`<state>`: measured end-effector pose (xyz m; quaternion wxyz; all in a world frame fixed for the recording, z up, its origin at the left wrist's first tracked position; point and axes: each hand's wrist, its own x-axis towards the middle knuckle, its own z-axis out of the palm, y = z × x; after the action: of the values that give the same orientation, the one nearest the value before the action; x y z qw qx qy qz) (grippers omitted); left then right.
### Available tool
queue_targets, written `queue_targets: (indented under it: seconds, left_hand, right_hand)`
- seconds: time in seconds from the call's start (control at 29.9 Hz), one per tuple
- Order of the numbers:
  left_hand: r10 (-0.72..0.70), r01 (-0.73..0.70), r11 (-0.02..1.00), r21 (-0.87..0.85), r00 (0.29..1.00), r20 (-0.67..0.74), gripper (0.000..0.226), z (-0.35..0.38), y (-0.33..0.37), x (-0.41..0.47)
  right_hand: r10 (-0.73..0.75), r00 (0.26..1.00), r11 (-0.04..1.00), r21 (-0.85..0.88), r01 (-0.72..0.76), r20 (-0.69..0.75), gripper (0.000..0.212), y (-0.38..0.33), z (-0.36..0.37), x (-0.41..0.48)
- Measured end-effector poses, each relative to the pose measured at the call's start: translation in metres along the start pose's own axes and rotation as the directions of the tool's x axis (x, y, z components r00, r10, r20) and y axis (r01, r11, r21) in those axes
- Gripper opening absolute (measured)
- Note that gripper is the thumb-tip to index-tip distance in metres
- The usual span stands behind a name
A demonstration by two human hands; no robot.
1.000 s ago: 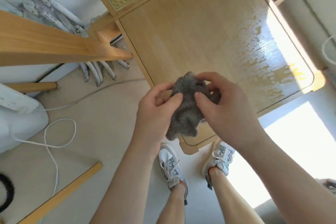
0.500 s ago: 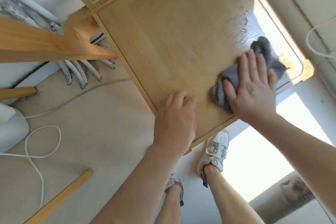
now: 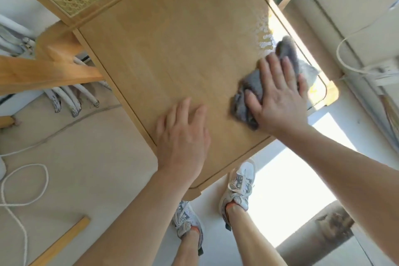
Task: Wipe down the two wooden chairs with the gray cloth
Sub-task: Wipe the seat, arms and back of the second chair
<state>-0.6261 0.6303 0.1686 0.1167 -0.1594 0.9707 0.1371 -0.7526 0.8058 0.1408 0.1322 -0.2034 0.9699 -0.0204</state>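
Sunlight glares on the right side of the wooden chair seat (image 3: 183, 49), where the right hand (image 3: 278, 99), fingers straight, presses the gray cloth (image 3: 244, 108) flat. The left hand (image 3: 183, 136) lies open nearby. A white cord (image 3: 24, 164) loops over the pale floor (image 3: 90, 168) at left.

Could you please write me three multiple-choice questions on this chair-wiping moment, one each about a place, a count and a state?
1. Where is the gray cloth?
A. gripped in the left hand
B. under the right hand on the chair seat
C. held up between both hands

2. How many hands touch the cloth?
A. none
B. one
C. two

3. How is the left hand?
A. clenched in a fist
B. pinching the cloth
C. flat, fingers straight, holding nothing

Answers: 1 B, the right hand presses it onto the seat; 2 B, only the right hand covers it; 3 C, it lies on bare wood apart from the cloth.
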Motion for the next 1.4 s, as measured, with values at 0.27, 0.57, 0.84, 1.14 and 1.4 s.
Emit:
queue_targets:
  seconds: [0.27, 0.57, 0.84, 1.14, 1.4]
  left_hand:
    - [0.182, -0.185, 0.983, 0.007, 0.976, 0.123, 0.063, -0.005, 0.039, 0.08]
    - [0.161, -0.153, 0.985, 0.08, 0.981, -0.105, 0.065, 0.026, 0.047, 0.097]
    - [0.155, -0.146, 0.984, 0.098, 0.983, -0.095, 0.063, 0.02, 0.049, 0.098]
    - [0.12, -0.107, 0.989, 0.101, 0.983, -0.136, 0.063, 0.021, 0.049, 0.099]
    - [0.13, -0.121, 0.987, 0.105, 0.988, -0.083, 0.068, 0.02, 0.048, 0.099]
  right_hand:
    - [0.164, 0.984, 0.986, 0.015, -0.165, 0.072, 0.074, 0.001, -0.002, -0.038]
    - [-0.106, 0.994, 0.992, 0.075, 0.106, -0.002, 0.069, -0.007, -0.024, 0.109]
    - [-0.11, 0.988, 0.993, 0.055, 0.104, 0.108, 0.07, 0.035, -0.023, 0.039]
    - [-0.341, 0.94, 0.94, -0.007, 0.341, 0.004, 0.069, -0.018, -0.034, 0.164]
    - [-0.12, 0.988, 0.993, 0.031, 0.118, 0.097, 0.066, 0.063, -0.02, 0.028]
